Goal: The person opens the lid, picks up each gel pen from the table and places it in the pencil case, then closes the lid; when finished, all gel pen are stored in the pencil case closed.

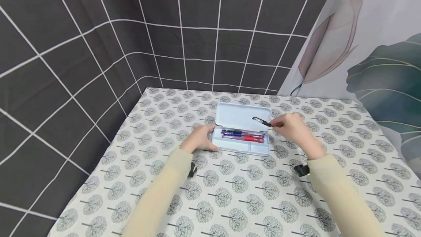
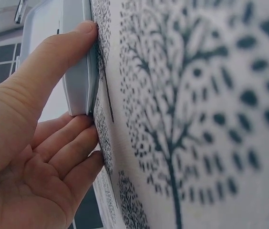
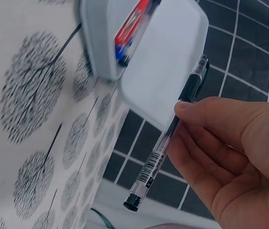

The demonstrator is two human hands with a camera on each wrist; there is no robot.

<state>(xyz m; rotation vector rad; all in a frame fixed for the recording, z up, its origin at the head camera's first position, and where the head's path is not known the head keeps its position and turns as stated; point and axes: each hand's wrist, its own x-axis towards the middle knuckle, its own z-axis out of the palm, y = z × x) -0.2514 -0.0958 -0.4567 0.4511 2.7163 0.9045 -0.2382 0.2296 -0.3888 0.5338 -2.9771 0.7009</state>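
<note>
A light blue pencil case (image 1: 231,145) lies on the table with its lid (image 1: 238,112) folded back. Several gel pens (image 1: 243,135) with red, blue and black parts fill its rear compartment. My left hand (image 1: 198,138) holds the case's left end, thumb along the front side; in the left wrist view its fingers lie against the end of the case (image 2: 77,93). My right hand (image 1: 292,129) pinches a black gel pen (image 3: 153,164) between thumb and fingers, in the air near the lid's right side. The pen has a clear barrel with a barcode label, and its cap is on.
A white cloth with grey tree prints (image 1: 238,184) covers the table. Dark gridded fabric (image 1: 197,43) hangs behind and on the left. A leaf-patterned curtain (image 1: 332,46) hangs at the right.
</note>
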